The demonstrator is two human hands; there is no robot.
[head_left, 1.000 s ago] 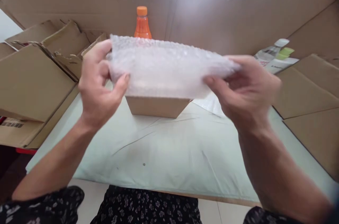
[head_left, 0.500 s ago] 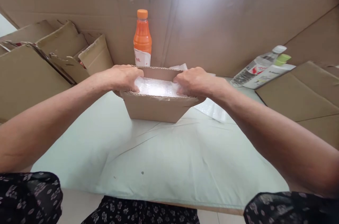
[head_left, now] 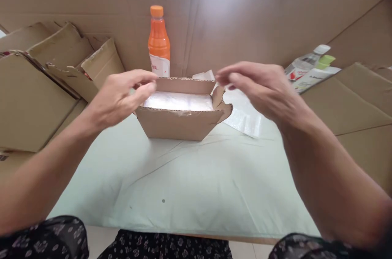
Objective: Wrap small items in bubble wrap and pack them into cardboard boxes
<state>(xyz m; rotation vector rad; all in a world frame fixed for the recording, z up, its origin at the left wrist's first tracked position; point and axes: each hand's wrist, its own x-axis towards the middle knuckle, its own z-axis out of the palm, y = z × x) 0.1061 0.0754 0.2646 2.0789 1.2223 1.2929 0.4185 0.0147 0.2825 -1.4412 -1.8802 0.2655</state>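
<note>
An open cardboard box (head_left: 177,125) stands upright on the table, its top edges ragged. Inside lies a bundle of clear bubble wrap (head_left: 179,101), filling the box to just below the rim. My left hand (head_left: 124,95) is at the box's left end, thumb and fingers parted, fingertips close to the rim; whether they touch it I cannot tell. My right hand (head_left: 257,87) hovers above and to the right of the box, fingers stretched out and holding nothing. Under it, a torn end flap (head_left: 225,110) sticks out at the box's right end.
Behind the box stands a bottle of orange drink (head_left: 159,42). A sheet of bubble wrap (head_left: 245,118) lies to the right on the pale green cloth (head_left: 196,185). Folded cardboard (head_left: 36,95) leans at left; a clear bottle (head_left: 306,63) and more cardboard (head_left: 358,95) are at right.
Both hands have come off the bubble wrap inside the box. The left moved outward to the left end, the right lifted up and to the right. The box stayed in place.
</note>
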